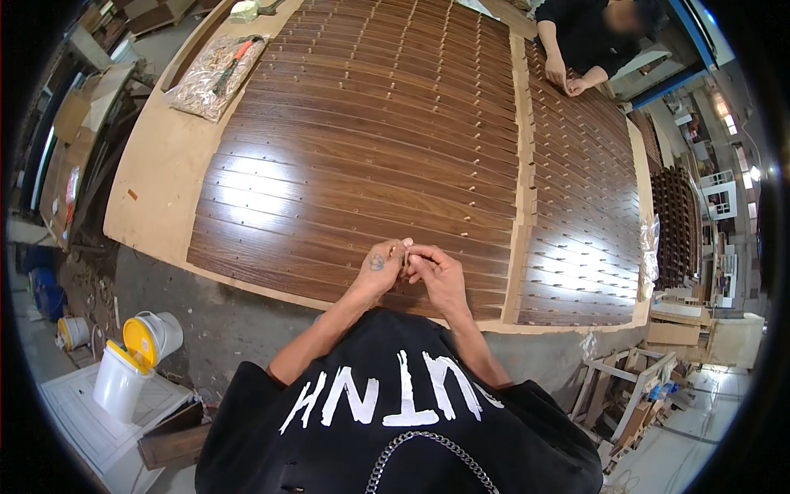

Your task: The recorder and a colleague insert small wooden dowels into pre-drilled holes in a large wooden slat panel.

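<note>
Both my hands met at the near edge of the workbench (156, 177) — left hand (377, 267) and right hand (439, 273) pinched shut together on a small pale peg (406, 244), too tiny to tell more. Dark wood slats (362, 140) covered the bench, most already dotted with pegs; I judged the nearest rows unfinished. At the far right corner another person's hands (568, 78) worked a second slat panel (580, 189). Bag of pegs (216, 74) lay far left.

Probably a woodworking workshop: slatted panels (362, 156) on a plywood bench (156, 173).
</note>
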The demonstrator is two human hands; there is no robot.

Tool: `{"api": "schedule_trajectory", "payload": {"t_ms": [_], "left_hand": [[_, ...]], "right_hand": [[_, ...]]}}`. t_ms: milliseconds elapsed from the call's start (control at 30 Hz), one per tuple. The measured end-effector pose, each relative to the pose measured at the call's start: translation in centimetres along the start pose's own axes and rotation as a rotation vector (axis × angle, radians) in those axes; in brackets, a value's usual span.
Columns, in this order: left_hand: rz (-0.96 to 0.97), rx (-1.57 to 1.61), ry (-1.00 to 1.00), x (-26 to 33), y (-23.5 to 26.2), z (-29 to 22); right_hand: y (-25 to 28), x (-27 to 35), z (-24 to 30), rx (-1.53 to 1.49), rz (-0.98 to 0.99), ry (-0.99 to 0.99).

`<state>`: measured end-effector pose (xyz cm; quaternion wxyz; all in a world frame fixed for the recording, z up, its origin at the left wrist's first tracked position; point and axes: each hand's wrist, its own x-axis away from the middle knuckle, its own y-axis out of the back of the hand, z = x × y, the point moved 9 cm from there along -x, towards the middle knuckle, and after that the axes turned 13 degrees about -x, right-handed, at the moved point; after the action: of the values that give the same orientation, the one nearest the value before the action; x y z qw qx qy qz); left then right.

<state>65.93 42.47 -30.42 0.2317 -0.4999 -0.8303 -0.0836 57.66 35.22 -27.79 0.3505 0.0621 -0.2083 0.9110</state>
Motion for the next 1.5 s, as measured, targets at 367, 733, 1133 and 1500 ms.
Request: {"api": "schedule_trajectory", "payload": {"t_ms": [367,733,1133,1500], "left_hand": [[-0.005,0.018,-0.061,0.5,0.4,-1.7],[0.027,0.438,0.096,-0.2,2.4,0.8],[-0.038,0.544,0.129,-0.1,4.3,2.2],[0.125,0.506,0.148,0.7,-0.4,2.8]], "right_hand": [[-2.3,1.0,4.0,-0.006,0.019,0.125],[7.3,-0.8,5.1,0.187,-0.263,0.179],[14.1,-2.0,1.0,1.255,-0.363,0.293],[9.8,-2.4,2.1,1.487,-0.188,0.286]]}}
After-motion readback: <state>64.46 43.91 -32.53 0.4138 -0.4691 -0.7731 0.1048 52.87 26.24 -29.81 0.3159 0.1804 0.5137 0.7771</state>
